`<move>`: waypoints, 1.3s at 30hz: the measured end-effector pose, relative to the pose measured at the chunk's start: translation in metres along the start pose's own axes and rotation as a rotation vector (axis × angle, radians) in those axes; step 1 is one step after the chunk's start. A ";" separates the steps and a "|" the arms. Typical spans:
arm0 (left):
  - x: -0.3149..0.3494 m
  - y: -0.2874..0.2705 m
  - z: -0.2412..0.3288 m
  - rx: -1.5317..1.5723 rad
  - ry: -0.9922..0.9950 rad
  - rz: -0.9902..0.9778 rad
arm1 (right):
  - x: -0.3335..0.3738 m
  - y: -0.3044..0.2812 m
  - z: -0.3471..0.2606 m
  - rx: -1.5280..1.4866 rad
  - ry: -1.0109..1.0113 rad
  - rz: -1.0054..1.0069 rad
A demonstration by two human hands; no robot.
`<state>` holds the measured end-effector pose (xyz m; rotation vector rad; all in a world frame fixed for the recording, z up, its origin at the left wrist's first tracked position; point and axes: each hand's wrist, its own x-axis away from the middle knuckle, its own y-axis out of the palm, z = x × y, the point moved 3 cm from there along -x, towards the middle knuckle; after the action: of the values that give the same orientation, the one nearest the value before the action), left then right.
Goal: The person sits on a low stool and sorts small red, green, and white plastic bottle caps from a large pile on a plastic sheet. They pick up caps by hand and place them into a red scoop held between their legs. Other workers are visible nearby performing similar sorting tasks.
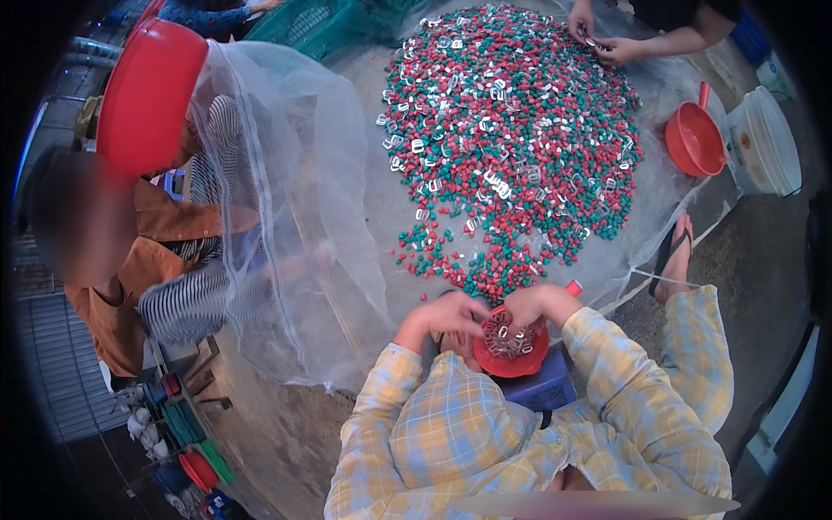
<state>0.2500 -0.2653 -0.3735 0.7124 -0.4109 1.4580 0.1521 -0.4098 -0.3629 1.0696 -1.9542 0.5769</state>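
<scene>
My left hand (454,315) is at the left rim of a red plastic scoop (513,367), fingers apart and pointing towards it. My right hand (531,305) reaches down over the scoop's far side, its fingers drawn together; what they hold, if anything, is hidden. Several white and silvery slotted buckles (508,340) lie in the scoop, whose handle (574,288) sticks out past my right hand. Just beyond my hands spreads a large pile of small red and green pieces (520,130), with pale buckles scattered through it.
A blue plastic stool (548,386) stands under the scoop. Another red scoop (693,143) and a white bucket (764,143) are at the right. On the left, a person holds white mesh (303,173) near a red basin (154,95). Another person's hands (607,43) work at the pile's far edge.
</scene>
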 end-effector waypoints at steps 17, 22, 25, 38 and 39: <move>-0.084 -0.078 0.004 -0.831 0.563 0.866 | 0.014 -0.060 0.073 -0.322 0.053 1.158; -0.092 -0.075 0.013 -1.072 0.217 0.699 | 0.011 -0.073 0.075 -0.083 0.018 1.417; -0.095 -0.077 0.026 -0.958 -0.035 0.579 | 0.016 -0.089 0.071 0.012 0.023 1.478; -0.111 -0.056 0.045 -1.003 0.283 0.402 | -0.013 -0.045 0.078 0.173 0.034 1.281; -0.100 -0.051 0.041 -0.952 0.193 0.320 | -0.013 -0.040 0.077 0.133 0.041 1.222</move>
<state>0.2970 -0.3656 -0.4183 -0.2663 -1.0014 1.3950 0.1563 -0.4788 -0.4167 -0.2158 -2.4012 1.3406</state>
